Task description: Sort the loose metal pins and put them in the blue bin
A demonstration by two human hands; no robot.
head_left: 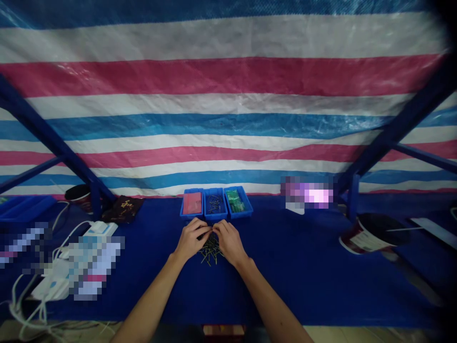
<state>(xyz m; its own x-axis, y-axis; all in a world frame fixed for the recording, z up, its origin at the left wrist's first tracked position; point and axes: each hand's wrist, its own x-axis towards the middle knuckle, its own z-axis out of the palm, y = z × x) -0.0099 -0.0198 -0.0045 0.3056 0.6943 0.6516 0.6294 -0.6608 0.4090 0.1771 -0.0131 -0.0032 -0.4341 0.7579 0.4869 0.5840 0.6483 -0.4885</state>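
Observation:
My left hand (191, 238) and my right hand (228, 240) meet over a small pile of thin dark pins with yellowish tips (210, 253) on the blue table cover. The fingers of both hands are curled and pinched together at the top of the pile, where what they pinch is too small to make out. Just beyond the hands stand three small blue bins in a row: the left bin (192, 204) holds pink pieces, the middle bin (215, 204) holds thin dark pins, the right bin (237, 201) holds green pieces.
A dark bowl-like tub (371, 233) sits at the right. White cables and a power strip (100, 231) lie at the left, with a dark pouch (124, 208) and a blue tray (21, 207) behind. Blue frame struts (53, 143) cross a striped tarp backdrop.

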